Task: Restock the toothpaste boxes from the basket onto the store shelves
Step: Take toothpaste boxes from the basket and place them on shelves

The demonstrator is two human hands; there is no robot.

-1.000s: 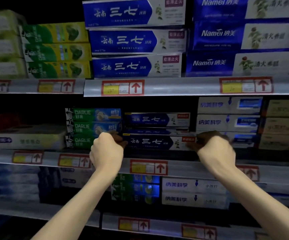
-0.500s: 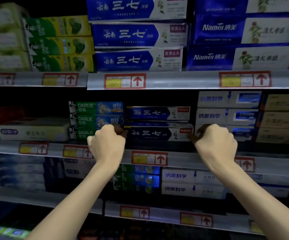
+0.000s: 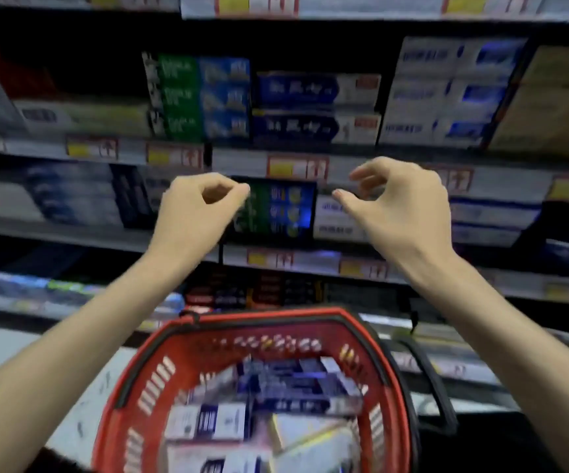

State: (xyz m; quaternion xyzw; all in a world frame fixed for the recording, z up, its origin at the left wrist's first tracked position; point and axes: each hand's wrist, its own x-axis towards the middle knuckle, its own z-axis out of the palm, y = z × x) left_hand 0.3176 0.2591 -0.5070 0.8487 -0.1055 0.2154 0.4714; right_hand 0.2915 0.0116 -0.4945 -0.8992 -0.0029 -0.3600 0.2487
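Two dark blue toothpaste boxes (image 3: 315, 126) lie stacked on the middle shelf between green boxes and white ones. My left hand (image 3: 192, 213) hangs in the air below that shelf, fingers loosely curled, holding nothing. My right hand (image 3: 400, 208) is level with it, fingers relaxed and spread, also empty. Both hands are apart from the shelf and its boxes. Below them stands a red basket (image 3: 361, 327) with several blue and white toothpaste boxes (image 3: 296, 387) lying in a loose pile. The picture is blurred by motion.
Shelf rails with red and yellow price tags (image 3: 298, 167) run across the view. Green Darlie boxes (image 3: 201, 97) and white boxes (image 3: 446, 90) flank the blue stack. More boxes (image 3: 276, 209) fill the shelf under my hands. A black basket handle (image 3: 436, 387) hangs at the right.
Both hands have let go of the blue box on the middle shelf and drawn back and down. The view has tilted downward, bringing the red basket into sight.
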